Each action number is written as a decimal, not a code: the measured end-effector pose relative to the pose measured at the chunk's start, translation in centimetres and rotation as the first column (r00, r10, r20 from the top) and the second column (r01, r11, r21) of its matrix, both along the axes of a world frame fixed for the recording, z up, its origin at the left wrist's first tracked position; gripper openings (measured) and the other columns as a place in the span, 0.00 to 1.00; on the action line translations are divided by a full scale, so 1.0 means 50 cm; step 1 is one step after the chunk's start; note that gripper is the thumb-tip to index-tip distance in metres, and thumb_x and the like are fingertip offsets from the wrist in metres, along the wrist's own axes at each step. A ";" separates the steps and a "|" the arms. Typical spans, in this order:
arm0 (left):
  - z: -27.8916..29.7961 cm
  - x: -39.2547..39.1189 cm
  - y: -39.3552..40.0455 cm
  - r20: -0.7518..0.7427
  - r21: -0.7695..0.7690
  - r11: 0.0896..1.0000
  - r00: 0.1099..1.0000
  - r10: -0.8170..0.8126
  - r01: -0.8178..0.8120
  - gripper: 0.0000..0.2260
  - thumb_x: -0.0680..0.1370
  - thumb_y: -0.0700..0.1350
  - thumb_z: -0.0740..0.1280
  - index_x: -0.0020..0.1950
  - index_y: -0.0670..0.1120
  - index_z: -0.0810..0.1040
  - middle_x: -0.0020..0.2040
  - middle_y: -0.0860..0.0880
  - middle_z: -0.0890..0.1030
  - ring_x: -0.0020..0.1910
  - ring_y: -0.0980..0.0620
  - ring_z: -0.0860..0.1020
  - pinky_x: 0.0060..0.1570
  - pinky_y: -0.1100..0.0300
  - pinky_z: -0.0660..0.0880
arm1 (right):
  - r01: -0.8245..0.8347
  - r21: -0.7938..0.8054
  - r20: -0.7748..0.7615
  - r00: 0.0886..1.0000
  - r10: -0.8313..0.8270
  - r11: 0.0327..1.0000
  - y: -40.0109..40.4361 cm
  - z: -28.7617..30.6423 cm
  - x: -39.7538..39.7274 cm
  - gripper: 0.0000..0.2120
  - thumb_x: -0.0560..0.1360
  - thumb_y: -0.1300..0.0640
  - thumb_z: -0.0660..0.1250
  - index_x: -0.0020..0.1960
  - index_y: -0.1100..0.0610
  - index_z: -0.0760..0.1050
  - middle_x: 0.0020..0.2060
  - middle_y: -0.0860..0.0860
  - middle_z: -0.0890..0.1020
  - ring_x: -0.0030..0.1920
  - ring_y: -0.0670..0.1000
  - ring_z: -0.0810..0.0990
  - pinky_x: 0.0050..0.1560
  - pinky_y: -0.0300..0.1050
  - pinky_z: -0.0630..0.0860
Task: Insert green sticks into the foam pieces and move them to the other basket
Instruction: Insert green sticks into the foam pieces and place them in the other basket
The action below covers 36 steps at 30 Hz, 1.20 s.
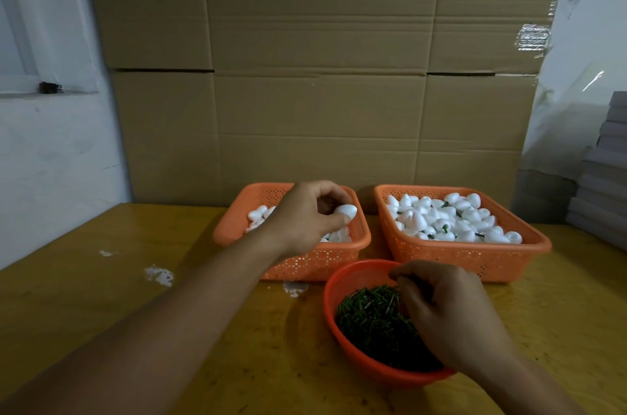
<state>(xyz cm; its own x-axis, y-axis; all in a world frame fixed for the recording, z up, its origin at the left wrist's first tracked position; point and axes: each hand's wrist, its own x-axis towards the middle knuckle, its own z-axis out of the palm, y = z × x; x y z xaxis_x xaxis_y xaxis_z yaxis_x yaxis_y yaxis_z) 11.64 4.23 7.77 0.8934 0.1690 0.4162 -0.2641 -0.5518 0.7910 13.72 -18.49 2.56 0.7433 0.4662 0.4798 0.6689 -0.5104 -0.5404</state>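
The left hand (pixel 307 216) hangs over the left basket (pixel 237 231), its grip closed round one foam piece (pixel 346 211) pinched between thumb and fingers. A squeeze too hard could dent the soft foam; too light, and it could drop back among the others. Nearer, the right hand (pixel 441 309) dips curled fingers into the round bowl (pixel 336 282) of green sticks (pixel 369 319); whether it has one I cannot tell, and it could pick up several or none. The right basket (pixel 475 258) holds finished pieces, some showing green stems. The yellow table (pixel 84 313) carries white scuffs; behind stand stacked cardboard boxes (pixel 315 75), a white wall (pixel 44 143) left, grey stacked sheets (pixel 604 184) right.
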 end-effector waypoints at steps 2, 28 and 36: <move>-0.010 -0.015 -0.011 0.028 -0.034 0.999 0.999 -0.030 0.031 0.05 0.75 0.39 0.74 0.49 0.46 0.81 0.47 0.48 0.85 0.48 0.52 0.83 0.48 0.57 0.81 | -0.002 -0.001 -0.007 1.000 0.002 1.000 0.000 0.001 0.000 0.09 0.78 0.57 0.66 0.52 0.47 0.84 0.28 0.49 0.82 0.21 0.49 0.76 0.25 0.50 0.72; -0.123 -0.136 -0.105 0.089 -0.054 0.982 0.980 -0.178 0.183 0.12 0.82 0.48 0.64 0.62 0.63 0.79 0.54 0.56 0.82 0.54 0.53 0.82 0.52 0.58 0.80 | -0.105 -0.442 -0.085 0.994 0.075 0.891 -0.001 0.010 -0.002 0.08 0.76 0.47 0.68 0.47 0.50 0.83 0.40 0.48 0.84 0.39 0.47 0.81 0.45 0.49 0.79; -0.120 -0.134 -0.105 0.035 -0.471 0.845 0.962 -0.271 0.255 0.19 0.76 0.46 0.69 0.68 0.48 0.78 0.53 0.44 0.84 0.48 0.44 0.84 0.48 0.55 0.79 | -0.118 -0.607 -0.152 0.988 0.031 0.786 0.007 0.012 0.001 0.16 0.72 0.38 0.70 0.49 0.50 0.82 0.41 0.48 0.84 0.41 0.48 0.81 0.47 0.52 0.81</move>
